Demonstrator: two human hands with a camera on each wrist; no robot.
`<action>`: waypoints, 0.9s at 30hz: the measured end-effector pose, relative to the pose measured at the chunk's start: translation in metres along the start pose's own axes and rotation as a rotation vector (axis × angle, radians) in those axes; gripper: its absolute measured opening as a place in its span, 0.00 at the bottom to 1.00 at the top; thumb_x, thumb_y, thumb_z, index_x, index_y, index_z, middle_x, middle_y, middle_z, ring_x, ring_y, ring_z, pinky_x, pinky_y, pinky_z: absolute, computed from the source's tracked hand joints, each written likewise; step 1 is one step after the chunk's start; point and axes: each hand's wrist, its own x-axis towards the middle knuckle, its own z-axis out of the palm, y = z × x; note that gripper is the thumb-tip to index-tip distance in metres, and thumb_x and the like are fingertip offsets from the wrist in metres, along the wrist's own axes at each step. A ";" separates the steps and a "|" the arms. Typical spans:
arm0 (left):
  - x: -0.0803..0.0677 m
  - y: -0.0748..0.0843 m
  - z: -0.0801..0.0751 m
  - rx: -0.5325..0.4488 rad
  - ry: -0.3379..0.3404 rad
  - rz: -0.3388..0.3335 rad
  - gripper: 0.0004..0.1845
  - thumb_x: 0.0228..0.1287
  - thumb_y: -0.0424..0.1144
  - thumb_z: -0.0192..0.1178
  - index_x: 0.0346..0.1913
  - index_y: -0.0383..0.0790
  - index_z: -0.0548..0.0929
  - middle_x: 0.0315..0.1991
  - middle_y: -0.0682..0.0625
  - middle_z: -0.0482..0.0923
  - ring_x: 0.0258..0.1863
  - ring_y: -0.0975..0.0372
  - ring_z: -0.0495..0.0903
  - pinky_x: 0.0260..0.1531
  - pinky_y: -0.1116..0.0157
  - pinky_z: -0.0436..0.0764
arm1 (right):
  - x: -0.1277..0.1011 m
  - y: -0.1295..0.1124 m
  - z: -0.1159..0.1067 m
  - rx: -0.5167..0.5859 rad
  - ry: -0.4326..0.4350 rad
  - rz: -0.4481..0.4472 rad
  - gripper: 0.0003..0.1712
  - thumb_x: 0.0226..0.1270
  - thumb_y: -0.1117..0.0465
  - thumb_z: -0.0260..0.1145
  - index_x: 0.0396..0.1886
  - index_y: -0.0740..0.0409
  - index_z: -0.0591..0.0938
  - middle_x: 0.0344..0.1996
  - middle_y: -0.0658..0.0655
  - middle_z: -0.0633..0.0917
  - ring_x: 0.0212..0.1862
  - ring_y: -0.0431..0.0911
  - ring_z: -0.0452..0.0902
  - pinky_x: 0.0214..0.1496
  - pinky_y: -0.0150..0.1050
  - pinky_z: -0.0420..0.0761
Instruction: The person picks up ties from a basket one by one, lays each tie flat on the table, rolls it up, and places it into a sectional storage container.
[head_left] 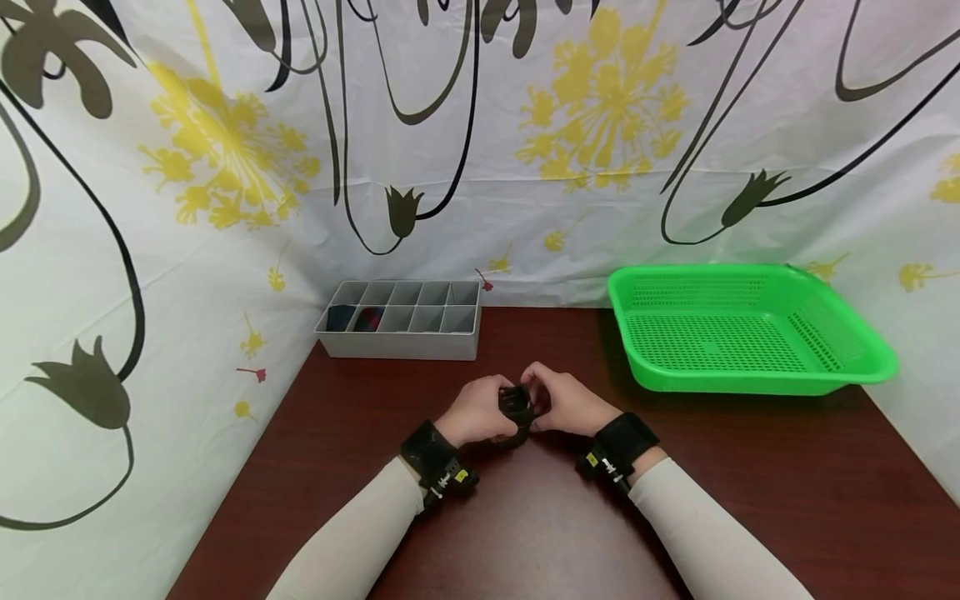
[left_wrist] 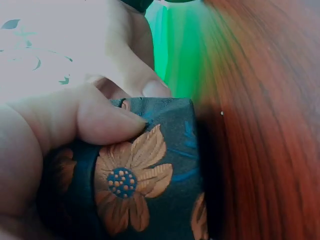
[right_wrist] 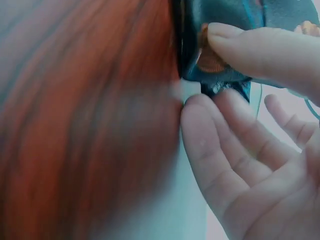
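Above the middle of the table, both hands hold a dark belt (head_left: 514,402) rolled into a coil. The left wrist view shows the belt (left_wrist: 177,145) close up, with embossed orange flowers and blue lines. My left hand (head_left: 478,410) grips the coil from the left, its thumb (left_wrist: 112,120) pressed along the strap. From the right, my right hand (head_left: 573,404) pinches the belt (right_wrist: 225,15). Its thumb (right_wrist: 265,50) lies on the strap and its other fingers bend beneath, near a dark strap piece. The inside of the coil is mostly hidden.
A grey divided box (head_left: 401,346) stands at the back left, with a dark blue item (head_left: 341,317) and a dark red-and-blue item (head_left: 368,318) in two front compartments. At the back right sits a green plastic basket (head_left: 720,382). A patterned curtain (head_left: 480,217) hangs behind the brown table (head_left: 525,517).
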 end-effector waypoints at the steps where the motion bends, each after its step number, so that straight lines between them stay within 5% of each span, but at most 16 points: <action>1: 0.000 0.000 0.000 0.006 0.009 0.001 0.33 0.49 0.35 0.77 0.61 0.39 0.79 0.49 0.45 0.83 0.37 0.57 0.82 0.30 0.63 0.83 | 0.000 0.001 0.000 0.012 -0.003 0.005 0.42 0.49 0.67 0.85 0.63 0.52 0.75 0.43 0.53 0.87 0.41 0.41 0.86 0.47 0.37 0.86; 6: 0.000 -0.001 -0.002 0.040 0.018 0.023 0.34 0.50 0.35 0.78 0.63 0.42 0.79 0.51 0.45 0.83 0.36 0.57 0.83 0.29 0.63 0.84 | 0.000 0.006 0.004 -0.010 0.009 0.019 0.42 0.51 0.54 0.87 0.65 0.55 0.78 0.52 0.56 0.83 0.45 0.41 0.83 0.50 0.37 0.85; 12: 0.003 -0.006 -0.003 0.043 0.062 0.040 0.42 0.49 0.36 0.80 0.69 0.42 0.74 0.61 0.43 0.82 0.52 0.54 0.83 0.46 0.57 0.86 | 0.002 0.009 0.004 -0.020 0.039 0.060 0.26 0.54 0.52 0.86 0.48 0.51 0.83 0.39 0.50 0.87 0.37 0.39 0.82 0.42 0.35 0.82; 16: 0.007 -0.011 -0.005 0.024 0.100 0.044 0.42 0.46 0.41 0.84 0.66 0.39 0.77 0.59 0.42 0.84 0.56 0.53 0.82 0.57 0.53 0.84 | 0.003 0.009 0.003 -0.006 0.077 0.073 0.21 0.55 0.55 0.86 0.43 0.50 0.84 0.33 0.48 0.87 0.32 0.39 0.81 0.36 0.35 0.81; 27: 0.009 -0.010 0.000 0.120 0.084 0.152 0.27 0.52 0.45 0.80 0.54 0.41 0.84 0.44 0.50 0.87 0.42 0.63 0.83 0.45 0.64 0.84 | 0.001 0.010 0.003 -0.026 0.146 0.064 0.17 0.49 0.58 0.88 0.31 0.46 0.85 0.27 0.45 0.85 0.30 0.39 0.77 0.34 0.34 0.78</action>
